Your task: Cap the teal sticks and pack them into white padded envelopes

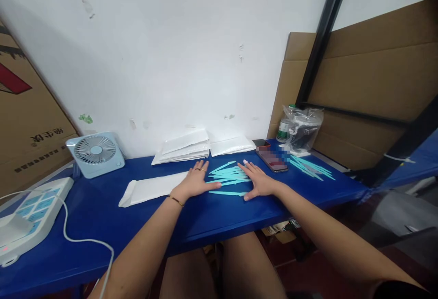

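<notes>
A loose pile of thin turquoise plastic sticks [228, 176] lies on the blue table [212, 217]. My left hand [195, 181] rests flat on the table at the pile's left side, fingers spread, rings on two fingers and a bracelet at the wrist. My right hand [257, 181] lies flat on the pile's right side, its thumb by the nearest stick. Neither hand grips anything. A white padded envelope [150, 189] lies just left of my left hand.
A stack of white envelopes [185, 147] sits by the wall, a phone [272, 158] and more turquoise sticks [311, 167] to the right, with a bottle and plastic bag [301, 128]. A small blue fan [96, 153] and a white device with cable [30, 217] stand left. Cardboard flanks both sides.
</notes>
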Motion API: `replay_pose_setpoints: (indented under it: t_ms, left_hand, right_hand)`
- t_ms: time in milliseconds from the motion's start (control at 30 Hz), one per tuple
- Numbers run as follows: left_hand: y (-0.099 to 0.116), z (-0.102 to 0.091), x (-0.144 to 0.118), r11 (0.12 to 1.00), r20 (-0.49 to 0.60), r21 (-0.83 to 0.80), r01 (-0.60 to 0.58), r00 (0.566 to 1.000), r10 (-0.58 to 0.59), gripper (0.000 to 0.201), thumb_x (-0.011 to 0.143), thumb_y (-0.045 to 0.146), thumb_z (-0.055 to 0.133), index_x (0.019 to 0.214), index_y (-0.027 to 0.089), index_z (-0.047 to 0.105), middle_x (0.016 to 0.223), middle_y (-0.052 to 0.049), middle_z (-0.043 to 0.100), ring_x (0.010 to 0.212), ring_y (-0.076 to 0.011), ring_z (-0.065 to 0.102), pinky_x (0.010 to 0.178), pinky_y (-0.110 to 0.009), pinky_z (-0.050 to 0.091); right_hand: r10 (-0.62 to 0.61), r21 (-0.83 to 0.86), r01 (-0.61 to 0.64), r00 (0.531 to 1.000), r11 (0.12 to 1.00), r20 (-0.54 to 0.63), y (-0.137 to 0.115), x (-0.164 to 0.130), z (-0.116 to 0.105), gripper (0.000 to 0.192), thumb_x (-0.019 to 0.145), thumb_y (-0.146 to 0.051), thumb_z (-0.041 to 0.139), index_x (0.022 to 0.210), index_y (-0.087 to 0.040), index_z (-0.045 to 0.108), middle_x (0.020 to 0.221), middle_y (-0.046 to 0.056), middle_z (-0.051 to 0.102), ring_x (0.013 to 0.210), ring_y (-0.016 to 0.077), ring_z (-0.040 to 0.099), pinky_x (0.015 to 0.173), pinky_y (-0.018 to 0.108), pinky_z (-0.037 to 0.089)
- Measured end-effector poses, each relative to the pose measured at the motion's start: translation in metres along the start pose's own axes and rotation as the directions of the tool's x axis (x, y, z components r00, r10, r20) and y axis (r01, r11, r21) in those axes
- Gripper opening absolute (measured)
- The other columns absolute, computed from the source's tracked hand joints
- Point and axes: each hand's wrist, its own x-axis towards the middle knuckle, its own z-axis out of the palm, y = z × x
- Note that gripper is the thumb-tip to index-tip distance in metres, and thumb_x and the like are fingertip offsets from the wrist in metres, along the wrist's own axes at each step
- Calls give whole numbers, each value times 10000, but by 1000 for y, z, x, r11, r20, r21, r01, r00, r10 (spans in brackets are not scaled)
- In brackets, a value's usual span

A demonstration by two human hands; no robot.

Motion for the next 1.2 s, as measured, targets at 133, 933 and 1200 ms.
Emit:
replay_pose_setpoints:
  t_ms: [133, 933, 1200]
  left_hand:
    - [40, 20, 33, 1000, 41, 16, -16, 999, 15, 1036, 690, 797, 332, 1459, 145, 92, 1519, -145, 50, 1389, -333, 35, 1090, -498, 132]
    - [37, 32, -16, 998, 54, 58, -29, 998, 25, 768, 871, 620, 146, 1454, 119, 155, 1515, -104, 98, 1395, -279, 64, 1121, -470, 120]
    - [40, 39, -18, 996, -77, 89, 1, 997, 5, 771, 860, 599, 220, 1462, 133, 104, 1524, -73, 20, 1399, -277, 10, 1124, -477, 103]
  right_hand:
    - [98, -101, -101, 995, 990, -35, -21, 26, 12, 1091, 621, -787, 495, 1468, -240, 77, 1532, 94, -30, 1380, 360, -60, 1101, 506, 16]
    - [18, -273, -74, 979, 959, -202, 57, 29, -48, 136, 755, -192, 565, 805, -182, 691, 826, 88, 657, 767, 217, 608, 708, 298, 444]
    - [-126, -109, 103, 964, 989, -233, 0, 79, -19, 243, 825, -207, 515, 967, -224, 712, 962, 47, 660, 864, 169, 614, 799, 261, 449]
